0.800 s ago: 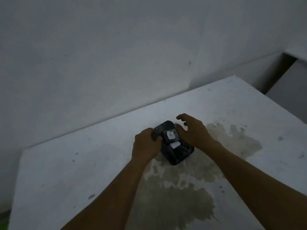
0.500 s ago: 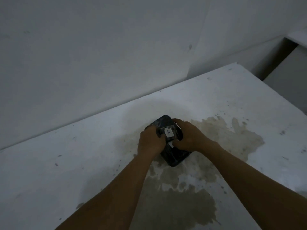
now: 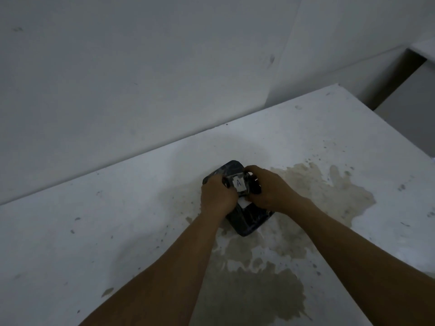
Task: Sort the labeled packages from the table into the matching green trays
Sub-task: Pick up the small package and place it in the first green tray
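A small dark package with a white label marked "A" (image 3: 238,184) sits on top of a larger dark package (image 3: 248,220) that lies flat on the white table (image 3: 117,220). My left hand (image 3: 217,196) grips the small package from its left side. My right hand (image 3: 268,191) closes on it from the right, fingers curled over its top edge. A second white label on the lower package peeks out between my wrists. No green tray is in view.
The table carries a large brownish stain (image 3: 317,191) to the right and in front of the packages. A grey wall (image 3: 141,78) runs along the table's far edge. A gap and another pale surface (image 3: 414,107) lie past the right corner.
My right hand went from spread fingers beside the package to closed on it. Both hands now pinch the "A" package. The view has shifted slightly.
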